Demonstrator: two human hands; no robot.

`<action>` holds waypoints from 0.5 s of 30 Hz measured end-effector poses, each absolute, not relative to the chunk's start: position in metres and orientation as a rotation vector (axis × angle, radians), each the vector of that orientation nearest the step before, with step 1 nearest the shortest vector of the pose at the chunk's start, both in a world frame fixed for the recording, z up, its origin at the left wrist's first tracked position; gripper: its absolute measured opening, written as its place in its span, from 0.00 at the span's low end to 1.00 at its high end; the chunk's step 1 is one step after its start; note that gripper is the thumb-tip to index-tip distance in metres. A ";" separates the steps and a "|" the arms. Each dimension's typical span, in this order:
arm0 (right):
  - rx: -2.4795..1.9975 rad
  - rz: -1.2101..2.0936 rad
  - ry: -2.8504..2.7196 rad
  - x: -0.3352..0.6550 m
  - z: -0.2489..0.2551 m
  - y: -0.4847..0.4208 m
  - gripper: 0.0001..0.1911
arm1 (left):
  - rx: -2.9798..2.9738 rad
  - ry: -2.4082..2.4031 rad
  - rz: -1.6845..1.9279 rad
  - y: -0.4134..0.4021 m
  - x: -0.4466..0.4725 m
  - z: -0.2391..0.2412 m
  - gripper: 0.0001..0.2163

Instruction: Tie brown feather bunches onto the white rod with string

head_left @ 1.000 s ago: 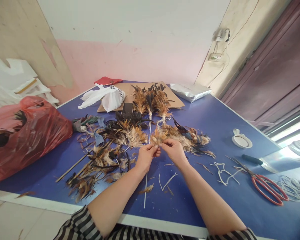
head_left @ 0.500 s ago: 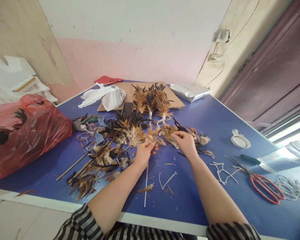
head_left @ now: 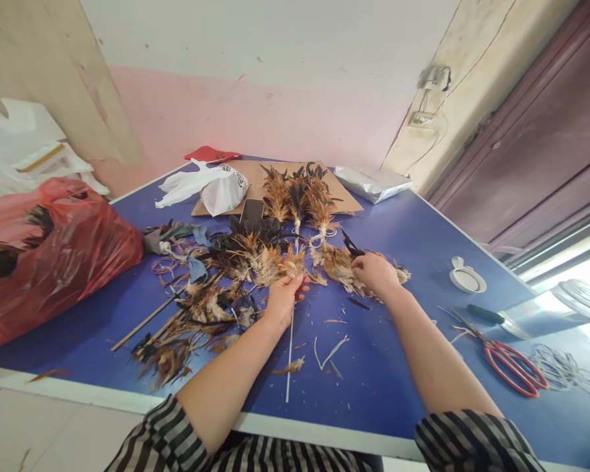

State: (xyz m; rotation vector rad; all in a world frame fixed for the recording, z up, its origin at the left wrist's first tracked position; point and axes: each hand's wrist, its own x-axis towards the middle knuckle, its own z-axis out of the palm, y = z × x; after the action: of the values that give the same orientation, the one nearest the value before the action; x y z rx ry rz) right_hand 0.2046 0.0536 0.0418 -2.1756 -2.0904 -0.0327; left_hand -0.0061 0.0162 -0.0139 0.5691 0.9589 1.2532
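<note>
My left hand (head_left: 284, 303) is closed, its thumb and fingers pinching a small bunch of tan feathers (head_left: 293, 263). A thin white stick (head_left: 290, 357) runs from below this hand toward the table's front edge. My right hand (head_left: 376, 275) rests on a loose pile of brown and cream feathers (head_left: 338, 265), its fingers curled together among them; the fingertips are partly hidden. Left of my left hand lies a heap of black and brown feathers (head_left: 255, 259). Behind the hands, tied feather bunches (head_left: 319, 206) lie on cardboard.
A red plastic bag (head_left: 93, 242) of feathers stands at left. Red-handled scissors (head_left: 514, 367), a green-handled tool (head_left: 486, 313), a tape roll (head_left: 467, 278) and tangled string (head_left: 560, 367) lie at right. A phone (head_left: 252, 211), white bag (head_left: 223, 193) and silver packet (head_left: 373, 183) sit farther back.
My right hand has moved right and slightly down, deeper onto the loose feather pile. My left hand stays in almost the same place, with the small bunch in its fingers.
</note>
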 end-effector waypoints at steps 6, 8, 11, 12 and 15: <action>-2.105 -0.112 -2.307 0.199 0.030 0.049 0.11 | 0.574 0.949 1.220 0.015 -0.006 -0.015 0.10; -2.125 -0.124 -2.278 0.195 0.026 0.048 0.11 | 0.577 0.957 1.222 0.015 -0.006 -0.015 0.11; -2.154 -0.143 -2.205 0.195 0.026 0.049 0.11 | 0.572 0.959 1.223 0.016 -0.006 -0.016 0.11; -2.148 -0.118 -2.156 0.196 0.027 0.048 0.11 | 0.569 0.951 1.221 0.016 -0.006 -0.016 0.11; -2.018 0.222 -1.881 0.203 0.030 0.045 0.08 | 0.557 0.904 1.208 0.016 -0.006 -0.016 0.10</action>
State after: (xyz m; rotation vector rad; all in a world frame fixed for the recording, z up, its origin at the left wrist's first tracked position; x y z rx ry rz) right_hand 0.2028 0.0454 0.0297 -2.0178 -1.8810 0.2219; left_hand -0.0063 0.0156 -0.0159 0.5573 0.9043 1.2079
